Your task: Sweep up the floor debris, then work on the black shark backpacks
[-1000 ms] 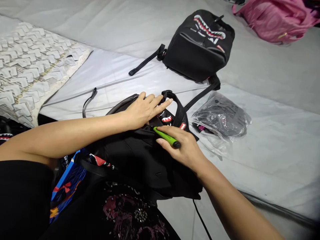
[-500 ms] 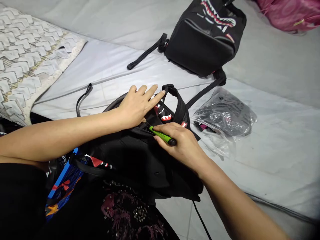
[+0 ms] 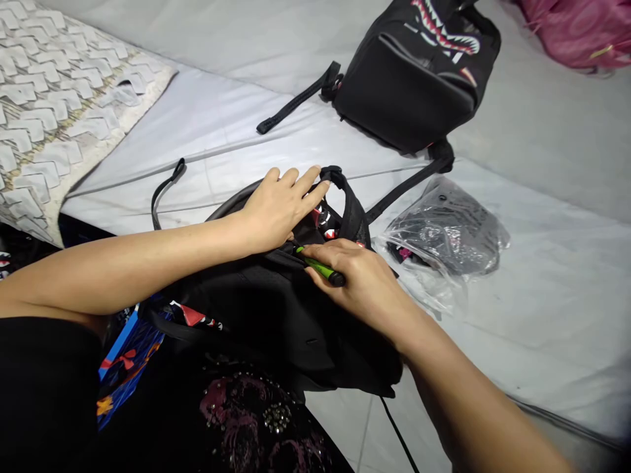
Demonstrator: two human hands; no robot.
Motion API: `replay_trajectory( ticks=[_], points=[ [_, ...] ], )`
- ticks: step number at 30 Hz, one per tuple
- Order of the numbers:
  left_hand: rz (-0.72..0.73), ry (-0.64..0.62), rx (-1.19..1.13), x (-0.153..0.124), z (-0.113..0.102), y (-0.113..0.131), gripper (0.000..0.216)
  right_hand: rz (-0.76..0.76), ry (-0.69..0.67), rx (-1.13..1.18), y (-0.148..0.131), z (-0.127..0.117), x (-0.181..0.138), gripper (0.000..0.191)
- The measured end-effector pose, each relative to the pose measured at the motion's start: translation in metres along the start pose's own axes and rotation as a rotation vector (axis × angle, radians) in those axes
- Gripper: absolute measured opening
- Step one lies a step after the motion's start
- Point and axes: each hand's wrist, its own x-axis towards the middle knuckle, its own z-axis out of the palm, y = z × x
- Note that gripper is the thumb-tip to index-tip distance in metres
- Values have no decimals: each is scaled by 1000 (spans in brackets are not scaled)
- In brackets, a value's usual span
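Observation:
A black backpack (image 3: pixel 276 315) lies in front of me on a grey sheet, its top handle (image 3: pixel 351 203) arched up. My left hand (image 3: pixel 276 207) rests flat on the bag's upper part, fingers stretched toward the handle. My right hand (image 3: pixel 359 279) is closed round a green tool with a black end (image 3: pixel 321 268), whose tip touches the bag's seam just under my left palm. A red and white shark-mouth print shows between the two hands.
A second black backpack with a shark mouth (image 3: pixel 419 79) lies at the back, straps trailing left. A clear plastic bag of dark items (image 3: pixel 444 230) sits right of the handle. A woven white mat (image 3: pixel 54 98) is far left, pink fabric (image 3: pixel 576 33) top right, a blue box (image 3: pixel 128 368) bottom left.
My right hand has slid a little left and curled tighter over the green tool, pushing its tip further under my left palm. The view has shifted slightly; the left hand has hardly moved.

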Motion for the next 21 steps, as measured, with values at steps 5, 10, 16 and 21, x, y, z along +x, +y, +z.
replay_trajectory(
  ticks=[5, 10, 16, 21],
  points=[
    [2, -9, -5, 0, 0, -1, 93, 9, -31, -86, -7, -2, 7, 18],
    [3, -8, 28, 0, 2, -2, 93, 8, -40, -115, -10, -1, 12, 18],
    [6, -83, 61, 2, -2, -3, 95, 85, -89, -204, -22, -2, 15, 18],
    [-15, -287, -33, -7, -24, -29, 114, 172, -135, -289, -28, -4, 9, 13]
  ],
)
